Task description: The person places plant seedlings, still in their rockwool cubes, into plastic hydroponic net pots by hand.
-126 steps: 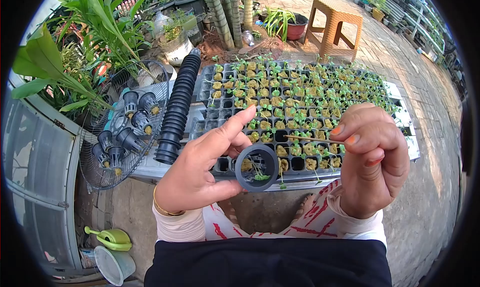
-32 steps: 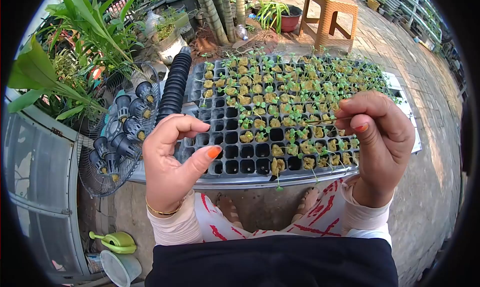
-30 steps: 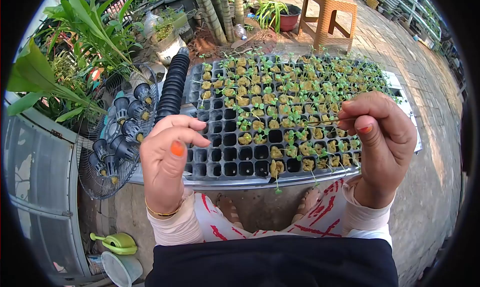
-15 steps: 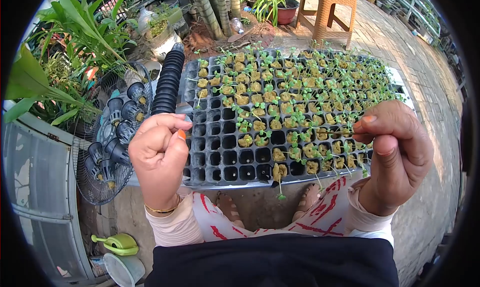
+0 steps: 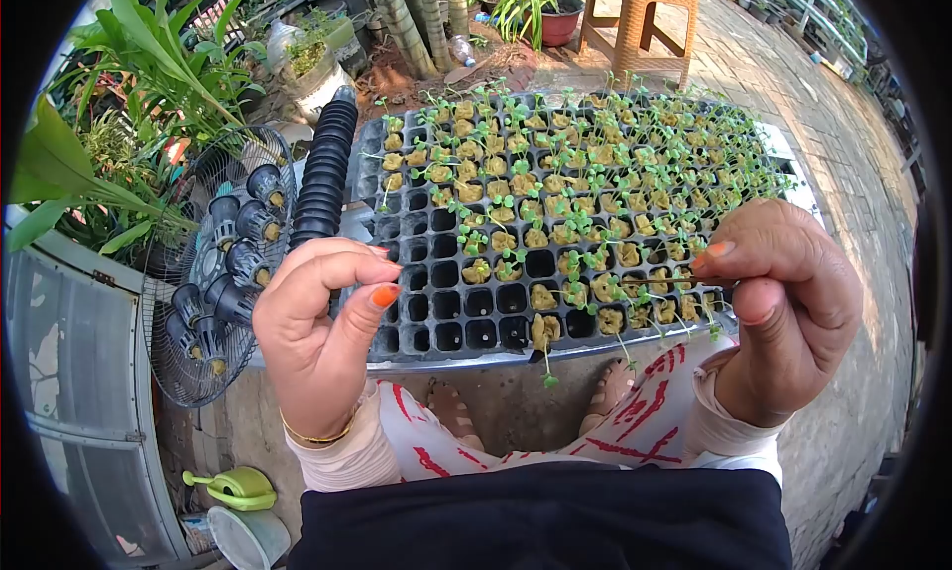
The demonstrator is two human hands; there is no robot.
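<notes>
Pinching a thin brown stick (image 5: 666, 280) between thumb and fingertips, the right hand (image 5: 783, 312) hovers at the near right part of the black seedling tray (image 5: 393, 312). The stick points leftward over the sprouts, lying roughly level. Across from it, the left hand (image 5: 322, 342) is up by the tray's near left corner, released, its fingers curled and the thumb tip just short of them; I see nothing in its grasp. A thin gold bracelet (image 5: 317, 439) circles that wrist.

The tray rests on the bench (image 5: 775, 143), its pale surface showing past the far right corner. Green seedlings (image 5: 595, 173) crowd the middle and right of the tray, growing from yellowish plugs, and one near the front edge droops over the side. Dark open cells fill much of the near left portion.

Along the tray's left side leans a ribbed stack of black pots (image 5: 322, 178). Left of that, a round wire basket (image 5: 188, 383) holds loose black net pots (image 5: 246, 262), several with plugs poking out of their ends. Down on the ground at left, I see a green watering can (image 5: 241, 486) just beside a translucent tub (image 5: 248, 540).
</notes>
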